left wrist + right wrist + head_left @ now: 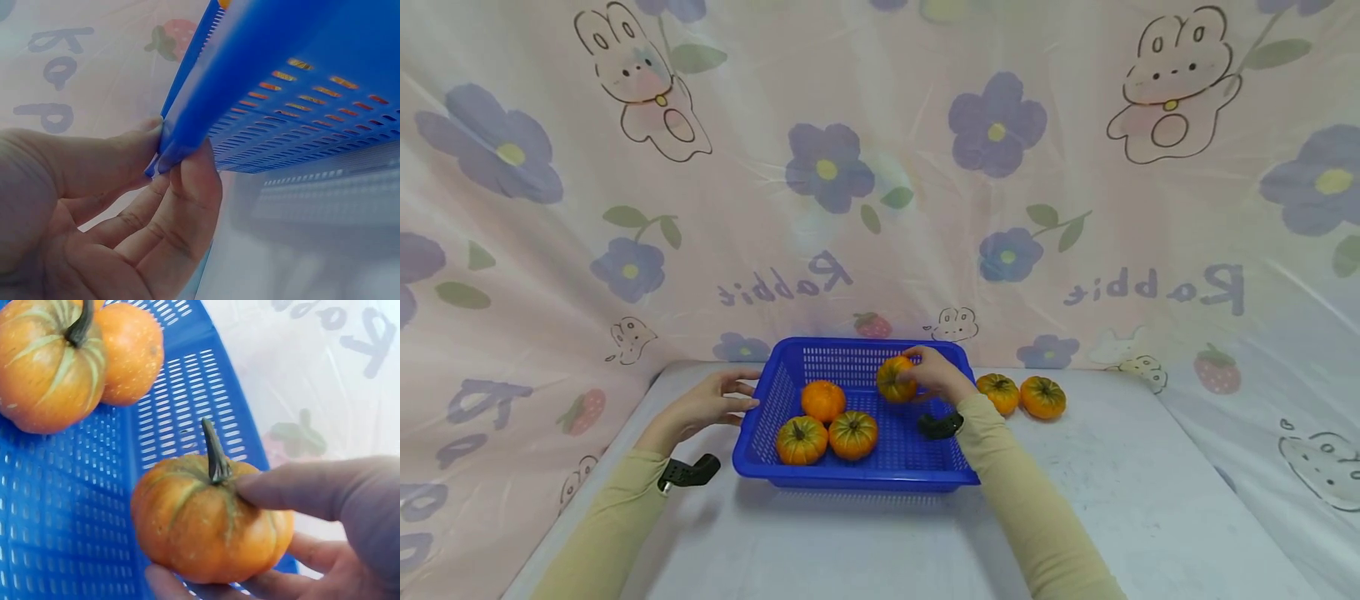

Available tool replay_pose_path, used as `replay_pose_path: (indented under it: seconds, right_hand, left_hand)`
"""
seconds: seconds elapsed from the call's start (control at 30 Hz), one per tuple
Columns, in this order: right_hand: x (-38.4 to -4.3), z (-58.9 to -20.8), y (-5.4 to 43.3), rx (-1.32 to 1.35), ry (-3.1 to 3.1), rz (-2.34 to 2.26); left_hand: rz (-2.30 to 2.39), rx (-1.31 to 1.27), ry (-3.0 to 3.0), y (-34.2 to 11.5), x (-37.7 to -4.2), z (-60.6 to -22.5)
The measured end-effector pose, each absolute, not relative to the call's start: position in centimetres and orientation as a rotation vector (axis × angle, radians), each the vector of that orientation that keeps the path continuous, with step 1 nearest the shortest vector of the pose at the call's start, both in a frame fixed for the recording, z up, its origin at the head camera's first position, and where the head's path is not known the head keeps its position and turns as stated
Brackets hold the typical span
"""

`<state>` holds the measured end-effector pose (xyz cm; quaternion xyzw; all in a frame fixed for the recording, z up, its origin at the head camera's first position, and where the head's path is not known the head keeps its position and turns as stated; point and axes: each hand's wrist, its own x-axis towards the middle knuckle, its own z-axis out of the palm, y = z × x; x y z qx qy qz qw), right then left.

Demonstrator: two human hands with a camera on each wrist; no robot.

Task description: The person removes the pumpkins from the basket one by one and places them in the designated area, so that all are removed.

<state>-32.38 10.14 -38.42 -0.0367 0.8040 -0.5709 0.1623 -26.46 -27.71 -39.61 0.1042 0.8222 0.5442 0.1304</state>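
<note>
A blue plastic basket (pixel 880 473) with slotted walls stands on the table. My left hand (pixel 713 402) is at its left side. In the left wrist view, the thumb and a finger of that hand (pixel 144 206) pinch the basket's rim (pixel 194 112). My right hand (pixel 936 375) holds a small orange pumpkin (pixel 895 380) over the back right part of the basket. Thumb on top beside the dark stem and fingers underneath, it grips this pumpkin (pixel 206 525) in the right wrist view. Three other pumpkins, one plain orange (pixel 823 402) and two green-streaked (pixel 801 440), sit in the left half.
Two more streaked pumpkins (pixel 1042 397) lie on the white table (pixel 1120 492), just right of the basket. Behind the table hangs a pale curtain (pixel 910 233) printed with rabbits and flowers. Each wrist carries a black camera mount (pixel 688 472).
</note>
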Motion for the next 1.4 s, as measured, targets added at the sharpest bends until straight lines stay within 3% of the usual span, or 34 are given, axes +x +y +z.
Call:
replay_pose_path:
  seconds: [0.8, 1.4]
  right_hand:
    - [-30.0, -32.6, 13.4, -0.276, 2.189, -1.834]
    - [-28.2, -33.0, 19.8, -0.376, 2.330, -1.819]
  left_hand:
    - [1.562, 0.300, 2.411, -27.9, -26.1, -39.6]
    - [1.558, 0.313, 2.412, -27.7, -26.4, -39.6]
